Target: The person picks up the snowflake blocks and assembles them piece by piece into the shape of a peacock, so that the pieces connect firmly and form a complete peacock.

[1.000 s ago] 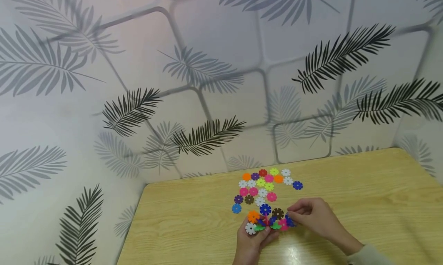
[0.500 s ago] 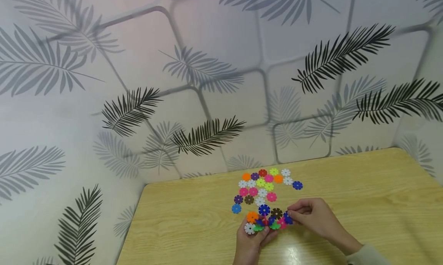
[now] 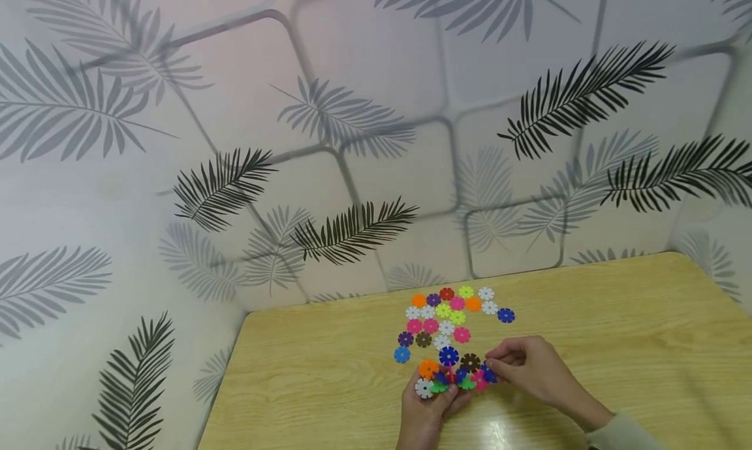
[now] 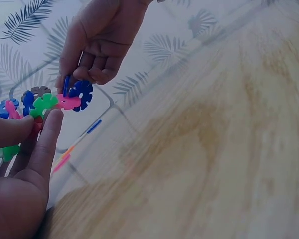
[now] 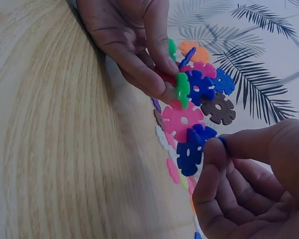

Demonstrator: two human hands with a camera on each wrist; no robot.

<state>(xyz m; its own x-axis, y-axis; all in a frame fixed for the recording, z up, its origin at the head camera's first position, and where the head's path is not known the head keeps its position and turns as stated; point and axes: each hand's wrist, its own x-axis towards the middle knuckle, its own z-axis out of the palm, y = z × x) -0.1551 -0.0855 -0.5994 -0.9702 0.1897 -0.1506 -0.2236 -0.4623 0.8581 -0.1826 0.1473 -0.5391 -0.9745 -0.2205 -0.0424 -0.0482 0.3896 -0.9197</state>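
The left hand [image 3: 423, 411] holds a cluster [image 3: 451, 375] of notched discs over the desk [image 3: 311, 378], its thumb and fingers closed about the red disc [image 5: 164, 75]. The right hand [image 3: 534, 368] pinches the edge of a blue disc [image 5: 204, 133] between thumb and forefinger, its other fingers curled. That disc crosses a second blue disc [image 5: 188, 158] at the cluster's right end, next to a pink disc [image 5: 183, 120]; how deep the slots engage cannot be told. A white disc [image 3: 424, 388] and an orange disc [image 3: 429, 369] sit at the left end, a brown disc [image 3: 470, 362] right of the middle. Beyond the cluster, loose discs [image 3: 431, 326] in many colours lie on the desk, towards the leaf-patterned wall [image 3: 382, 78].
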